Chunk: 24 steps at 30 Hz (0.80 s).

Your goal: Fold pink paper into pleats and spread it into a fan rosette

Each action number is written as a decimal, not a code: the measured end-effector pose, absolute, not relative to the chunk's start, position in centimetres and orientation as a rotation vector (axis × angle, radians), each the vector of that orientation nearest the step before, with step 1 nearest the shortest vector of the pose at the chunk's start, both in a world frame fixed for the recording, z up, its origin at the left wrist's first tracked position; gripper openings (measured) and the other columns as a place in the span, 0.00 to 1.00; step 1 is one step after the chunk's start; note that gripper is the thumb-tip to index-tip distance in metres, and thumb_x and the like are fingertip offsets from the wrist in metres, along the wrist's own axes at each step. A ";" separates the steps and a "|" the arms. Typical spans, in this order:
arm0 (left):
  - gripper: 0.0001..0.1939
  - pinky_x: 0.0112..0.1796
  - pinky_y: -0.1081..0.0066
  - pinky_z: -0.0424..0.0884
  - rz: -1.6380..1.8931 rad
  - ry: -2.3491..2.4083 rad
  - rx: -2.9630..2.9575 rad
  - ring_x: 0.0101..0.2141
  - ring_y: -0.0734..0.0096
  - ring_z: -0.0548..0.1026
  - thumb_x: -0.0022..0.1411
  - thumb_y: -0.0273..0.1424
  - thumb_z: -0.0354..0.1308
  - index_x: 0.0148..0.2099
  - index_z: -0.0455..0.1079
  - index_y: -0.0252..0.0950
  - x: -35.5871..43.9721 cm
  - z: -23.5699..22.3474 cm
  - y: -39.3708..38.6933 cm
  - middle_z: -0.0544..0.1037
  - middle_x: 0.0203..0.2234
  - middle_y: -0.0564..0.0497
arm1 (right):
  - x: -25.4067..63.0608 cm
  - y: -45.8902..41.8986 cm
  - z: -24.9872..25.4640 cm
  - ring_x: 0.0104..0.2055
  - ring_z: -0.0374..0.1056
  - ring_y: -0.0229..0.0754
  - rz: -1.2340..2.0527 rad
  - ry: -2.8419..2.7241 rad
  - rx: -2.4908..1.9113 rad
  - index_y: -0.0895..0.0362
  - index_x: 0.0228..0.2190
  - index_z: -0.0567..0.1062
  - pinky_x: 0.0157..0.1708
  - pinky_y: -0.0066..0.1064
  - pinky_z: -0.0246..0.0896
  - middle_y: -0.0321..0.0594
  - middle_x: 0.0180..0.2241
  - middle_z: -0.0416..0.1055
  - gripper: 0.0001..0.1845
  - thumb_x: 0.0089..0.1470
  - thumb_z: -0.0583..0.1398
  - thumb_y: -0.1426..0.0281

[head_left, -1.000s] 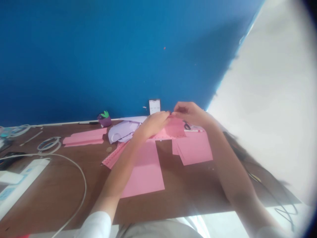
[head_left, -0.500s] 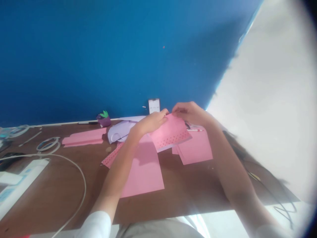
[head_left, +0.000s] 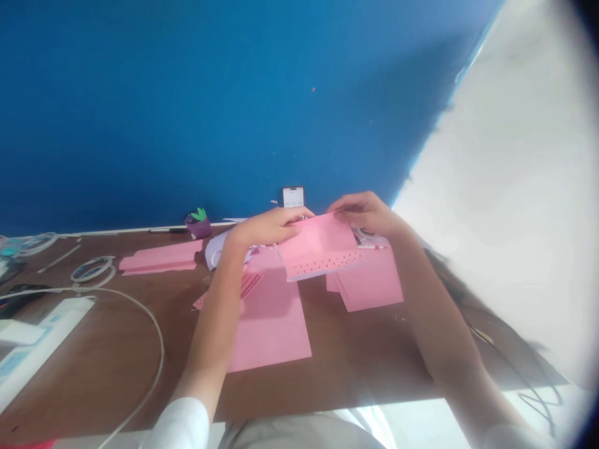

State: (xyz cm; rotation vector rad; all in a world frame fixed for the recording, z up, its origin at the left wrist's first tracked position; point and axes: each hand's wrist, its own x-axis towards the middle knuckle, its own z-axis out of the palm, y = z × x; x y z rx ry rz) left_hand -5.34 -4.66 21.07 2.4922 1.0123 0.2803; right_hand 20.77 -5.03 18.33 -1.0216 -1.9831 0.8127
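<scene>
Both my hands hold a pink paper [head_left: 321, 240] with a row of small red marks along its lower edge, raised above the table. My left hand [head_left: 274, 226] grips its upper left corner, and my right hand [head_left: 362, 211] pinches the upper right. Below lies a larger pink sheet [head_left: 276, 330], flat on the wood. Under my left forearm is a pink strip with red marks [head_left: 250, 284], partly hidden. Crumpled lilac paper [head_left: 216, 248] lies behind that arm. More pink sheets [head_left: 374, 284] are by my right forearm, with a red-and-white pen [head_left: 372, 247] on them.
A phone [head_left: 293, 197] leans on the blue wall. Left on the brown table [head_left: 187, 355] are folded pink paper [head_left: 161, 257], a purple pot with green leaves [head_left: 199, 223], tape rolls [head_left: 93, 271], a white power strip [head_left: 47, 337] and a looping cable [head_left: 161, 349]. Dark cables [head_left: 505, 355] run at right.
My left hand has shifted left along the pink paper's upper edge. The paper has turned slightly and its left side has lifted. A marked strip now shows more beside my left forearm.
</scene>
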 end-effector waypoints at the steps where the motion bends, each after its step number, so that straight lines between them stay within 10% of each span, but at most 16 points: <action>1: 0.21 0.34 0.73 0.64 0.286 1.028 2.485 0.37 0.69 0.72 0.64 0.35 0.46 0.58 0.65 0.44 -5.5 21.2 -4.7 0.76 0.43 0.51 | 20.8 -5.1 18.3 0.29 0.66 0.38 0.820 -1.956 -1.028 0.56 0.37 0.80 0.27 0.30 0.58 0.40 0.32 0.75 0.14 0.51 0.63 0.61; 15: 0.07 0.29 0.70 0.59 0.220 1.085 2.505 0.29 0.70 0.67 0.64 0.35 0.45 0.38 0.62 0.39 -3.8 20.2 -4.7 0.72 0.30 0.52 | 19.4 -5.5 18.1 0.32 0.67 0.39 0.575 -2.063 -0.932 0.53 0.36 0.80 0.31 0.31 0.58 0.38 0.35 0.76 0.12 0.57 0.57 0.65; 24: 0.18 0.31 0.69 0.59 0.351 1.108 2.530 0.30 0.68 0.68 0.70 0.45 0.38 0.36 0.59 0.39 -2.6 19.2 -4.5 0.72 0.31 0.50 | 19.0 -6.0 18.6 0.41 0.71 0.45 0.505 -2.021 -0.970 0.53 0.36 0.80 0.41 0.36 0.62 0.39 0.39 0.77 0.13 0.58 0.55 0.64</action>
